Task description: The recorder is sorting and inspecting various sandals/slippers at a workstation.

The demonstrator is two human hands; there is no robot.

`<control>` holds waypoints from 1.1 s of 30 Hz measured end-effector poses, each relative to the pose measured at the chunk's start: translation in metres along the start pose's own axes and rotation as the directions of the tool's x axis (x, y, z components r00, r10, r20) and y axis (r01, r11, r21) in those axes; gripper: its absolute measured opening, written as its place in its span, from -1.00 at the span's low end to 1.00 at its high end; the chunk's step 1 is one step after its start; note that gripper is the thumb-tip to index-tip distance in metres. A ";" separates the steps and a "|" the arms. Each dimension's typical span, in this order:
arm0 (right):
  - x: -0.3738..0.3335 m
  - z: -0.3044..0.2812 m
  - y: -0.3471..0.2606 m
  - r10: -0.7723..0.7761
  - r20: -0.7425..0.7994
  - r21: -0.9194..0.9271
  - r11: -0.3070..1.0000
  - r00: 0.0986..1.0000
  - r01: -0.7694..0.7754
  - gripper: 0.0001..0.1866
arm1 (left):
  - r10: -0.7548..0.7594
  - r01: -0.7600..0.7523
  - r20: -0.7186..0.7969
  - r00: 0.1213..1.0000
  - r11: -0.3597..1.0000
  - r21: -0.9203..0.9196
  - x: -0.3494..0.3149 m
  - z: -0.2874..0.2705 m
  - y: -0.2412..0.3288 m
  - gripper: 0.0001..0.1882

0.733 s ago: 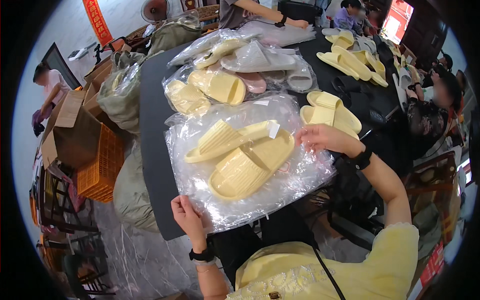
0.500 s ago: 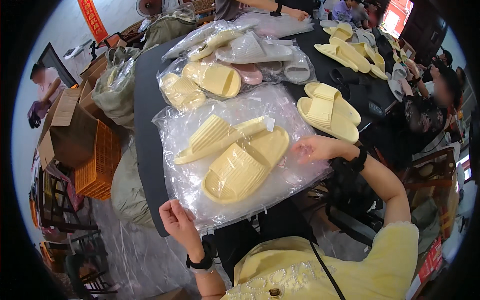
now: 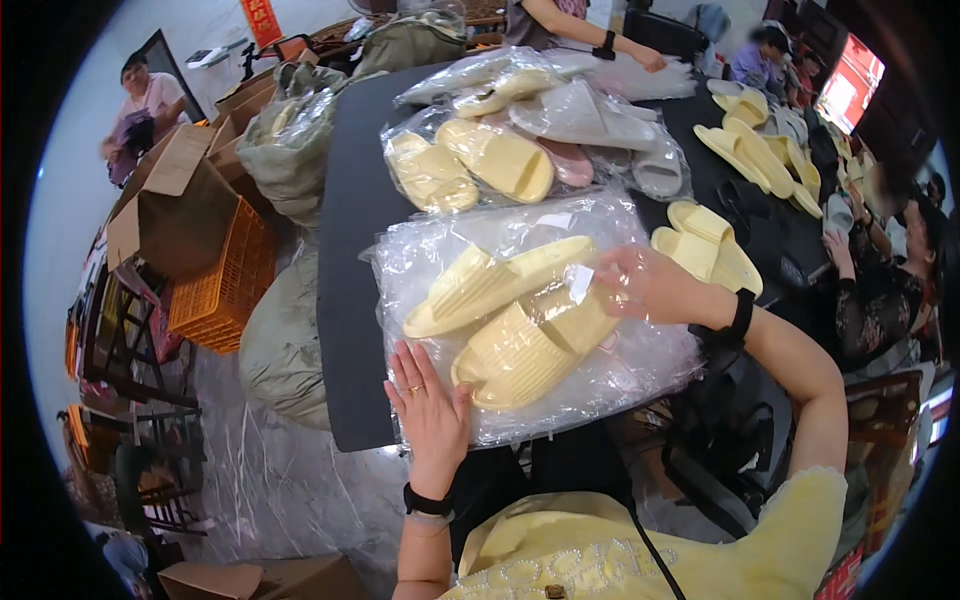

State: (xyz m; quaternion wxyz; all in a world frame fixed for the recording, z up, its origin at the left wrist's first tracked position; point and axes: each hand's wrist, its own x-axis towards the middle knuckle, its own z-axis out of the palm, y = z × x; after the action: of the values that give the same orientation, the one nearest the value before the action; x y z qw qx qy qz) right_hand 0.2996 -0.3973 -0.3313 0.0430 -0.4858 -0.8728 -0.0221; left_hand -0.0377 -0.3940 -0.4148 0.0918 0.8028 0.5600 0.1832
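Two pale yellow slippers (image 3: pixel 520 320) lie on a stack of clear plastic bags (image 3: pixel 640 370) at the near edge of a dark table (image 3: pixel 350 260). One slipper lies sole up, the other across it. My left hand (image 3: pixel 430 410) rests flat on the plastic beside the near slipper's heel, fingers apart. My right hand (image 3: pixel 645 285) is on the plastic at the far slipper's toe, fingers pinching or pressing the film there.
Further back lie bagged slipper pairs (image 3: pixel 500 150) and loose yellow slippers (image 3: pixel 710 240). Another person's hand (image 3: pixel 650 60) works at the far end. People sit on the right. Left of the table are stuffed sacks (image 3: pixel 285 340), an orange crate (image 3: pixel 215 290) and cardboard boxes (image 3: pixel 165 190).
My left hand has come up from below the table edge onto the plastic next to the near slipper. My right hand shifted left to the far slipper's toe.
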 end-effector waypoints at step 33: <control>0.067 0.081 0.013 0.098 -0.138 0.499 0.866 0.986 -0.016 -0.81 | 0.047 -0.047 -0.023 0.999 0.999 -0.027 -0.001 0.011 -0.010 -0.26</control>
State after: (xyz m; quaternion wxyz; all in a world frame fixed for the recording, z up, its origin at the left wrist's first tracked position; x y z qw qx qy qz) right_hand 0.2710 -0.3273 -0.4054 0.2361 -0.4808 -0.8281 0.1656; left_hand -0.0424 -0.3906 -0.4291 0.0922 0.8123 0.5394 0.2019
